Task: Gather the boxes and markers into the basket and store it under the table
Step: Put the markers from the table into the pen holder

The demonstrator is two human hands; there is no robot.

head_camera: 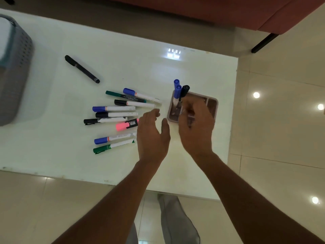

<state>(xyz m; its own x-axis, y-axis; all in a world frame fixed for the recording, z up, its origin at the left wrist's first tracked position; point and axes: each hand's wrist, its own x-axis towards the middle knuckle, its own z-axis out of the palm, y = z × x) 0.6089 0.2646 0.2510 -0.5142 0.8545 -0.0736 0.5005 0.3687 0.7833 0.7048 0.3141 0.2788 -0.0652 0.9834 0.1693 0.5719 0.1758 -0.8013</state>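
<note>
Markers lie fanned across our white table (pixel 70 155), caps mostly pointing left, loose and within easy reach of our left hand (pixel 152 136). That hand hovers open just beside their right-hand ends, fingers spread and holding nothing, placed as if to sweep up the next one. Among the row we see a pink highlighter (pixel 126 125), a green marker (pixel 112 147) nearest us, and blue-capped and black-capped ones between. One black pen (pixel 81 69) lies apart, up toward the basket.

Our right hand (pixel 196 124) is over the compartmented holder box (pixel 212 106), fingers curled down into it; motion blur hides the fingertips, so we cannot tell whether they grip anything. Two blue markers (pixel 177 88) and a black marker (pixel 184 90) stand upright in the box's far-left compartment, probably so they travel together.

The grey basket (pixel 15 71) sits at the far left edge of the table, well apart from everything else, and holds a pale box-like shape we cannot make out. Judging by this, gathering has barely begun.
</note>
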